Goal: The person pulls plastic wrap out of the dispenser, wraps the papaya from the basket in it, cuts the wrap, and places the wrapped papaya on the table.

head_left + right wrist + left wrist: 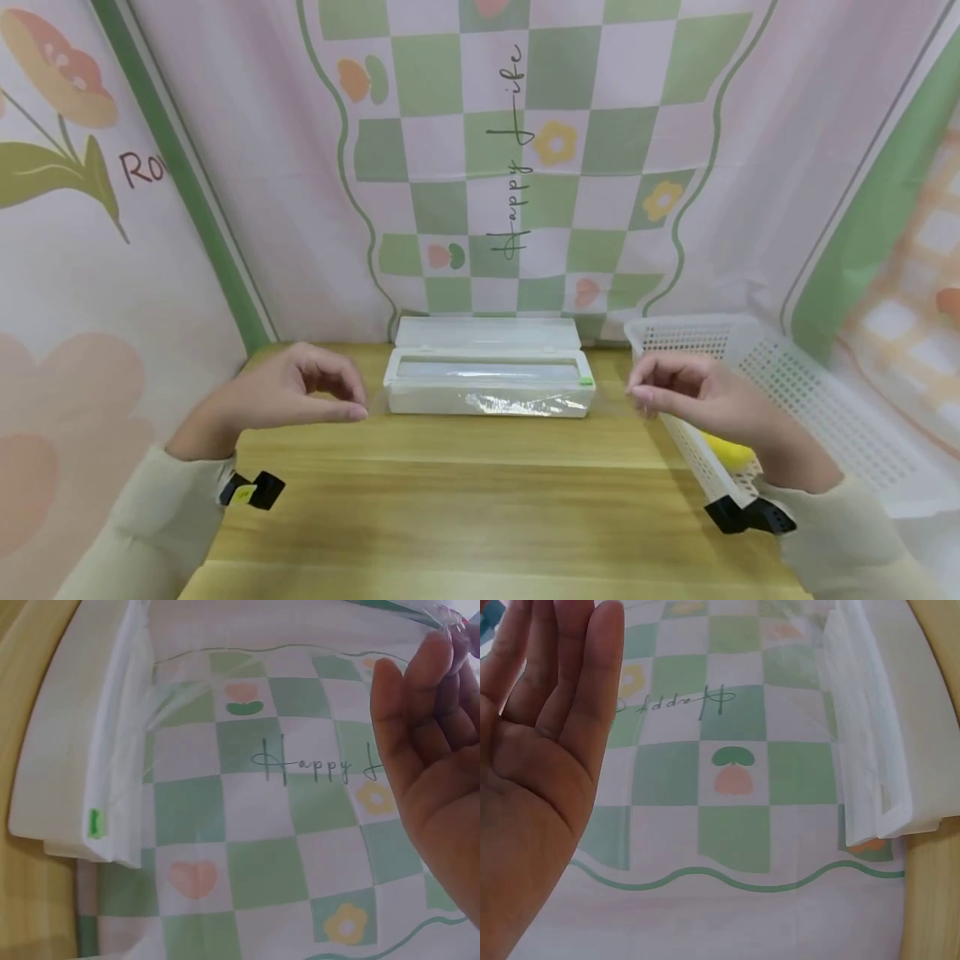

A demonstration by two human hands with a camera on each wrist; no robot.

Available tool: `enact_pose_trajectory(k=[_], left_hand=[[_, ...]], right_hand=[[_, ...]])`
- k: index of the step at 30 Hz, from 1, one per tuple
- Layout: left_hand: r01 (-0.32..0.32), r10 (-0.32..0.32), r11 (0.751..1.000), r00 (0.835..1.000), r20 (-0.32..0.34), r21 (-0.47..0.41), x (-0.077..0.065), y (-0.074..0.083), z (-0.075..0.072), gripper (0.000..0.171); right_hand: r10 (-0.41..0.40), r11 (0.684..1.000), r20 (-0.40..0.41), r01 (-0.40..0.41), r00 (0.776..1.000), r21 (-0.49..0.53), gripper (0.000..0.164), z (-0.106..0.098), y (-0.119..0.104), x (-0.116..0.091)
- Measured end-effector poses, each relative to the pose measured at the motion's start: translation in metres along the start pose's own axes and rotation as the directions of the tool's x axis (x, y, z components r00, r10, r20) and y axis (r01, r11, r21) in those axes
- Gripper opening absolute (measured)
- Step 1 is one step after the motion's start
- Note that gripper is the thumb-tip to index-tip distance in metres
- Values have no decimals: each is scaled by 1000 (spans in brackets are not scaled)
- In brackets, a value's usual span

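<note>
A white cling film box [491,398] stands on the table with its lid [487,333] raised at the back. Clear cling film [187,697] runs from it towards my right hand in the right wrist view, and shines in front of the box in the head view. My right hand [686,392], off the box's right end, pinches the film between thumb and fingertips. Off the left end, my left hand [292,392] is in a matching pinch, thumb and forefinger tips together at the film's other side. Its forefinger and thumb tips are hidden in the left wrist view.
A white perforated basket [825,417] sits on the right, partly behind my right forearm, with a yellow thing [727,452] in it. Behind the box hangs a green and white checked cloth [495,200]. The wooden table [480,508] extends towards me.
</note>
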State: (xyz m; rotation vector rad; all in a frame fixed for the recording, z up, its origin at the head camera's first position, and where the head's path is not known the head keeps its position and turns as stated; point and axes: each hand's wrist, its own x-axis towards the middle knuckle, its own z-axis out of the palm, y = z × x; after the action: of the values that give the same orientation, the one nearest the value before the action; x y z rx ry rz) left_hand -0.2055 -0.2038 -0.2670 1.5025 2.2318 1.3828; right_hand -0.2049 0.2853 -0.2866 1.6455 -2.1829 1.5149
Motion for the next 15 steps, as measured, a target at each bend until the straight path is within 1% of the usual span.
enact_pose_trajectory(k=[1,4,6,8,11,12,13,15], left_hand=[[20,-20,1000,1000,14,-10,-1,-1,2,22],[47,-45,998,997,61,-34,-3,-7,7,20],[63,-57,996,993,105,-58,-5,-11,9,19],[81,-70,994,986,148,-72,-7,-16,13,18],[121,-98,987,973,210,-104,-12,-25,20,13],[134,-104,983,967,231,-121,-13,-28,23,10],[161,-122,977,960,252,-139,-14,-31,26,8],[195,-141,966,946,291,-167,-16,-37,32,7]], right_hand=[[15,1000,13,-15,1000,-6,39,2,1,-3],[108,994,58,-106,992,-30,38,6,4,-11],[172,985,97,-171,980,-21,36,10,5,-15],[234,972,133,-234,963,-12,33,14,7,-20],[251,966,184,-259,950,20,30,22,13,-26],[249,965,204,-260,947,29,29,24,15,-28],[240,967,227,-253,944,31,28,27,18,-29],[227,968,273,-246,935,37,25,33,22,-33]])
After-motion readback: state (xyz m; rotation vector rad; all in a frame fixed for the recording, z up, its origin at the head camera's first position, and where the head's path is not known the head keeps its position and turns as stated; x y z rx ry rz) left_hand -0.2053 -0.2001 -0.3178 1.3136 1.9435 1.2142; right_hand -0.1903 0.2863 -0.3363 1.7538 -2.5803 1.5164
